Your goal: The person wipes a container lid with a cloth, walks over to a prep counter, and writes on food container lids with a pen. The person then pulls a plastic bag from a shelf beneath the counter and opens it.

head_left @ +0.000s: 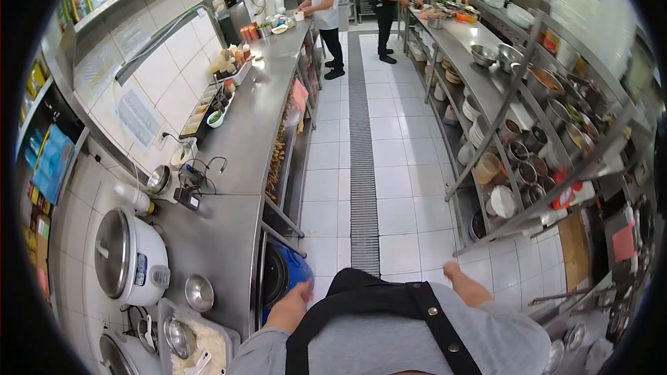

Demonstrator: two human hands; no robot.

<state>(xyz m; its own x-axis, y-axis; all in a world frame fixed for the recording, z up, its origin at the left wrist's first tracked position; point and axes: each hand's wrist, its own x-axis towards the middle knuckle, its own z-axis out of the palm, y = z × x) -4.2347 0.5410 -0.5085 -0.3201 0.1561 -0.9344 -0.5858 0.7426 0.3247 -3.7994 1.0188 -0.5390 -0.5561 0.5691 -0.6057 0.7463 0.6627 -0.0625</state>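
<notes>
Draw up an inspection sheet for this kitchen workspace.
Surface: steel counter on the left, with a rice cooker and metal bowl at its near end.
Job's things: blue bin partly under the counter, nearest the left grip; contact cannot be told.
Clutter: tub of white food with a bowl in it; many pots on the right-hand shelves.
Grips: no held thing visible in the left or right grip.
Cables: black cable on the counter, by a small black box.
Surroundings: two people farther down the aisle; floor drain between the counters.
</notes>
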